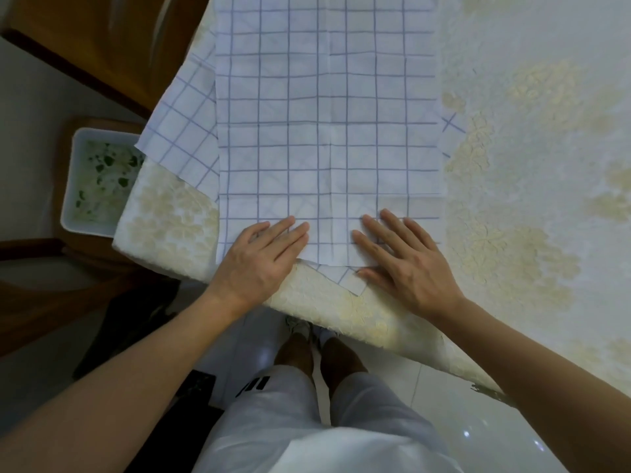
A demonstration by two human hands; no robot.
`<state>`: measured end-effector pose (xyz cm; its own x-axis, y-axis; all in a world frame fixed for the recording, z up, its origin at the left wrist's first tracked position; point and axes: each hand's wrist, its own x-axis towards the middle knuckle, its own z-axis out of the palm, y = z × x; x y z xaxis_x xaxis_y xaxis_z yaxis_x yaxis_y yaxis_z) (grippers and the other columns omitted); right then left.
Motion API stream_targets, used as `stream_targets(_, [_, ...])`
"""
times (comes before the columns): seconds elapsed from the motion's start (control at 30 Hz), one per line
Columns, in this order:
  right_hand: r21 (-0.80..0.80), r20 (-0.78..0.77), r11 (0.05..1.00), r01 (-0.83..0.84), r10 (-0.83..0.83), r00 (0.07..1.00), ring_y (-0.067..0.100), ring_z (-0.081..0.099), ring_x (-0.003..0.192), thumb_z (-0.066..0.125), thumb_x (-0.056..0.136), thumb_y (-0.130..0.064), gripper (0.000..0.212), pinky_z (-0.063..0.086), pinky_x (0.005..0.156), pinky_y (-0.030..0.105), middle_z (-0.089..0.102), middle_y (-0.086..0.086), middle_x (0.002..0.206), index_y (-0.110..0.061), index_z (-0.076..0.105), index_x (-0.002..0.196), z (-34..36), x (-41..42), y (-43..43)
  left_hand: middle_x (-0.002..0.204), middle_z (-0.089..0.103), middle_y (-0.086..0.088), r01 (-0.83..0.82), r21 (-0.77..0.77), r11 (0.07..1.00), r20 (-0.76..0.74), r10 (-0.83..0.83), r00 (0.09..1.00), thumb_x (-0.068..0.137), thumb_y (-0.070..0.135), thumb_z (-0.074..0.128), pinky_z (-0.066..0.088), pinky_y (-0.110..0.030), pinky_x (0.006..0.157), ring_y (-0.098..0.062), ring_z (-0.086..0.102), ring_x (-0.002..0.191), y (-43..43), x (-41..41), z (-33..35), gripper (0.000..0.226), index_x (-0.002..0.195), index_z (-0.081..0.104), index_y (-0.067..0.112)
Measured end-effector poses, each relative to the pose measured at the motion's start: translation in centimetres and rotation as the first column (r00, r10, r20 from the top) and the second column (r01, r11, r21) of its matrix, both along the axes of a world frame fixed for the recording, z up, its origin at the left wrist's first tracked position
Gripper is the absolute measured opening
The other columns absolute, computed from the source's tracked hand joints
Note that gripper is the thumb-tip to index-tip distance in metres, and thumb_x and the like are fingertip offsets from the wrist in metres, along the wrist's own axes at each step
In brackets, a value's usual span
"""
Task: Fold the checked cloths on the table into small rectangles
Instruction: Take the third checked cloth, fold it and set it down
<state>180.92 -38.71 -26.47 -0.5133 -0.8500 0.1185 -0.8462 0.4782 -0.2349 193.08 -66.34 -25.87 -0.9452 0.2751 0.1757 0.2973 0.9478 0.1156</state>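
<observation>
A white cloth with blue checks lies spread flat on the table, its long side running away from me. Under it lies a second checked cloth, turned at an angle, showing at the left, at the right edge and at the near corner. My left hand rests flat, palm down, on the top cloth's near left corner. Palm down too, my right hand presses the near right part, its thumb on the lower cloth's corner. Neither hand grips anything.
The table wears a cream embossed floral cover; its near edge runs diagonally in front of my legs. A white tray with green bits sits on a wooden stool at the left. Wooden furniture stands at the far left.
</observation>
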Motion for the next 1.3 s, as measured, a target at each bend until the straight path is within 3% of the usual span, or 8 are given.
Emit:
stream_targets(0.23, [-0.074,-0.060,0.997,-0.015,0.011,0.998,0.029,0.039,0.145,0.056,0.104,-0.025,0.046,0.042,0.109,0.049,0.048,0.009,0.151,-0.014,0.048,0.147,0.5,0.0,1.2,0.141,0.057,-0.013,0.014,0.070,0.997,0.051,-0.018,0.999,0.095,-0.002,0.054,0.051,-0.047,0.098,-0.030,0.054,0.131,-0.5,0.2,0.8,0.037,0.131,0.061,0.001])
stream_targets(0.37, [-0.084,-0.061,0.996,-0.017,0.012,0.998,0.028,0.039,0.145,0.063,0.098,-0.007,0.050,0.045,0.108,0.047,0.048,0.007,0.151,-0.013,0.049,0.146,1.1,1.0,1.5,0.141,0.056,-0.015,0.024,0.112,0.993,0.047,-0.030,0.998,0.092,-0.006,0.060,0.049,-0.047,0.101,-0.029,0.054,0.131,-0.4,1.3,1.3,0.040,0.132,0.060,0.000])
stream_targets(0.67, [-0.041,-0.042,0.998,0.052,-0.054,0.998,0.027,0.039,0.144,0.061,0.096,-0.008,0.050,0.043,0.110,0.042,0.050,0.006,0.150,-0.012,0.052,0.144,3.1,6.2,3.0,0.135,0.061,-0.017,0.049,0.160,0.986,-0.010,-0.048,0.999,0.087,-0.008,0.058,0.049,-0.044,0.104,-0.029,0.058,0.126,-0.2,5.7,2.3,0.041,0.127,0.063,-0.002])
stream_targets(0.9, [-0.028,-0.019,0.993,0.116,-0.117,0.993,0.026,0.035,0.147,0.061,0.094,-0.007,0.053,0.041,0.112,0.045,0.046,0.007,0.153,-0.011,0.050,0.146,3.7,10.8,4.5,0.126,0.067,-0.016,0.048,0.185,0.982,-0.044,-0.041,0.998,0.085,-0.005,0.066,0.055,-0.044,0.096,-0.028,0.064,0.119,0.7,9.5,3.3,0.034,0.118,0.070,0.000])
stream_targets(1.03, [-0.061,-0.001,0.988,0.139,-0.140,0.990,0.025,0.033,0.148,0.056,0.093,-0.002,0.055,0.034,0.117,0.042,0.044,0.006,0.154,-0.012,0.048,0.146,3.8,13.1,5.9,0.122,0.069,-0.014,0.018,0.185,0.983,-0.077,-0.003,0.997,0.093,0.003,0.058,0.056,-0.043,0.094,-0.027,0.066,0.116,2.4,11.3,3.9,0.026,0.115,0.072,0.001])
stream_targets(1.3, [-0.102,0.041,0.984,0.143,-0.140,0.989,0.027,0.037,0.146,0.061,0.091,0.000,0.053,0.038,0.114,0.043,0.050,0.003,0.150,-0.012,0.055,0.142,4.6,17.4,9.4,0.122,0.069,-0.014,-0.048,0.163,0.985,-0.074,0.060,0.995,0.094,0.005,0.051,0.058,-0.042,0.091,-0.027,0.066,0.116,6.7,16.1,5.2,0.030,0.116,0.072,0.001])
